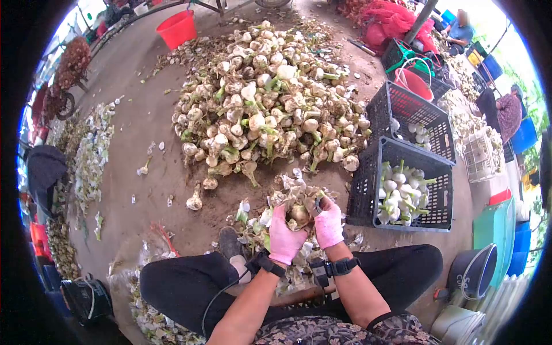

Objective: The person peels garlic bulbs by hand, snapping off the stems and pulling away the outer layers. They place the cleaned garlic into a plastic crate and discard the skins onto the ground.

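Observation:
Both hands wear pink gloves and meet over one garlic bulb (299, 214) held above the ground in front of my knees. My left hand (284, 236) cups the bulb from below. My right hand (328, 224) grips its right side, with what looks like a small cutter at the top. Loose papery skins (256, 221) lie just under the hands. A big heap of unpeeled garlic (270, 98) fills the floor beyond. To the right, a black crate (368, 190) holds several cleaned white bulbs.
A second black crate (402, 106) stands behind the first, a red bucket (177, 29) at the far side of the heap. Garlic trimmings line the left (92, 149). Other people (506, 112) sit at the right among crates, with blue and green containers (497, 227) nearby.

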`<state>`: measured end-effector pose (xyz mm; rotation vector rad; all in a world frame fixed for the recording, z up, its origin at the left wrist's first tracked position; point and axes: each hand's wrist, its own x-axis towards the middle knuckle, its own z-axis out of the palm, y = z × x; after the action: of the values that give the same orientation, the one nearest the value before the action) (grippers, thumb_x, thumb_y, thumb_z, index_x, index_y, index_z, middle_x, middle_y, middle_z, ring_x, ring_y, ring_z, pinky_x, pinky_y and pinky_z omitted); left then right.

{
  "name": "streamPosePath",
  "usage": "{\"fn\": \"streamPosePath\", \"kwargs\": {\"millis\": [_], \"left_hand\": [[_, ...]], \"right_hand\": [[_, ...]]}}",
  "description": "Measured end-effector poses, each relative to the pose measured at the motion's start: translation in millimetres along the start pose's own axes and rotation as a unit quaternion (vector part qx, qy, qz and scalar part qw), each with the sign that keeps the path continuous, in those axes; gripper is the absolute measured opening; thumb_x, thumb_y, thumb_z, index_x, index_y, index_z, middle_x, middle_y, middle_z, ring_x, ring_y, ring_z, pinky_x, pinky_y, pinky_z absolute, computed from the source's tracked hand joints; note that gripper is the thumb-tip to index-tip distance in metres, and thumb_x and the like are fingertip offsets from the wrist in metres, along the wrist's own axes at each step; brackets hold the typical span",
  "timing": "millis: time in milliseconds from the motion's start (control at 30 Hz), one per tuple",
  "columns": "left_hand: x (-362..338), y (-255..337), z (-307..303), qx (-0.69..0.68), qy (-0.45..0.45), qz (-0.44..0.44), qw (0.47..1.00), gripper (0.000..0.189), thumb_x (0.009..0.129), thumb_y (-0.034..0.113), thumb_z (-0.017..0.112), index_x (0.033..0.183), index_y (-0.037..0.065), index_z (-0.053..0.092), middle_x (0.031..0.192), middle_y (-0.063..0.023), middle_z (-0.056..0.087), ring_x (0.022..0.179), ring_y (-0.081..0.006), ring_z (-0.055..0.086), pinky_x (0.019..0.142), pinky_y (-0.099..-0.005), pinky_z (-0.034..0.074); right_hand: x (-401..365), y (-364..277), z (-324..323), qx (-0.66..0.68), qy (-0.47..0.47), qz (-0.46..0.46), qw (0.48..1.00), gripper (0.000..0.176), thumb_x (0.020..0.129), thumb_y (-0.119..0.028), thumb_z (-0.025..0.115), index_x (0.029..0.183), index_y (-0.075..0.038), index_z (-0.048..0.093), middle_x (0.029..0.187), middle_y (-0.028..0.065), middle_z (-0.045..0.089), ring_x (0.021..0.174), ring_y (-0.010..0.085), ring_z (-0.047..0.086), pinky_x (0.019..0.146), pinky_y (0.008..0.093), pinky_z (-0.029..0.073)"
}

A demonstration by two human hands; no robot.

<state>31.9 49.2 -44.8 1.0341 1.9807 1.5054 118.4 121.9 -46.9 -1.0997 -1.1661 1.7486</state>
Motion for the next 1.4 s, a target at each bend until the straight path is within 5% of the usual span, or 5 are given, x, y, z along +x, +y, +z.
{"fn": "streamPosePath", "kwargs": {"millis": [300,667,1067,1233,1400], "left_hand": [[-9,22,-37,-0.048,-0.035,-0.030,0.998,0.058,0.060,0.004,0.078,0.112,-0.002,0.052,0.101,-0.0122,0.062,0.092,-0.0213,0.061,0.085,-0.0306,0.047],[-16,0,-59,-0.282,-0.162,-0.136,0.936,0.055,0.077,0.005,0.072,0.124,-0.004,0.044,0.111,-0.0097,0.060,0.099,-0.0151,0.058,0.089,-0.0287,0.047],[-12,3,-70,-0.592,-0.259,-0.315,0.696,0.053,0.094,0.051,0.037,0.124,0.010,0.051,0.113,-0.0116,0.061,0.099,-0.0274,0.061,0.084,-0.0405,0.049],[-15,-1,-62,-0.481,-0.125,-0.369,0.785,0.049,0.097,0.043,0.039,0.124,0.003,0.049,0.107,-0.0098,0.061,0.089,-0.0229,0.062,0.081,-0.0355,0.049],[-29,4,-47,-0.282,-0.006,-0.109,0.953,0.026,0.088,0.005,0.059,0.112,0.002,0.050,0.101,-0.0073,0.059,0.100,-0.0159,0.057,0.084,-0.0307,0.050]], "right_hand": [[-20,-32,5,-0.014,-0.109,0.050,0.993,0.026,0.091,-0.016,0.060,0.110,0.001,0.059,0.097,0.0029,0.064,0.087,0.0073,0.055,0.079,0.0247,0.046],[-46,-43,10,-0.315,-0.043,-0.190,0.929,0.031,0.073,0.010,0.046,0.100,0.004,0.060,0.083,0.0151,0.066,0.077,0.0164,0.062,0.069,0.0279,0.047],[-45,-37,2,-0.319,-0.054,-0.213,0.922,0.035,0.068,0.009,0.048,0.099,0.003,0.063,0.081,0.0154,0.067,0.077,0.0179,0.065,0.068,0.0281,0.048],[-37,-15,-10,-0.292,-0.077,-0.176,0.937,0.035,0.071,0.011,0.051,0.103,0.003,0.063,0.084,0.0072,0.067,0.081,0.0109,0.061,0.072,0.0259,0.048],[-41,-23,0,-0.155,-0.067,-0.087,0.982,0.031,0.074,0.010,0.056,0.102,0.004,0.064,0.086,0.0065,0.068,0.083,0.0107,0.061,0.075,0.0253,0.047]]}}
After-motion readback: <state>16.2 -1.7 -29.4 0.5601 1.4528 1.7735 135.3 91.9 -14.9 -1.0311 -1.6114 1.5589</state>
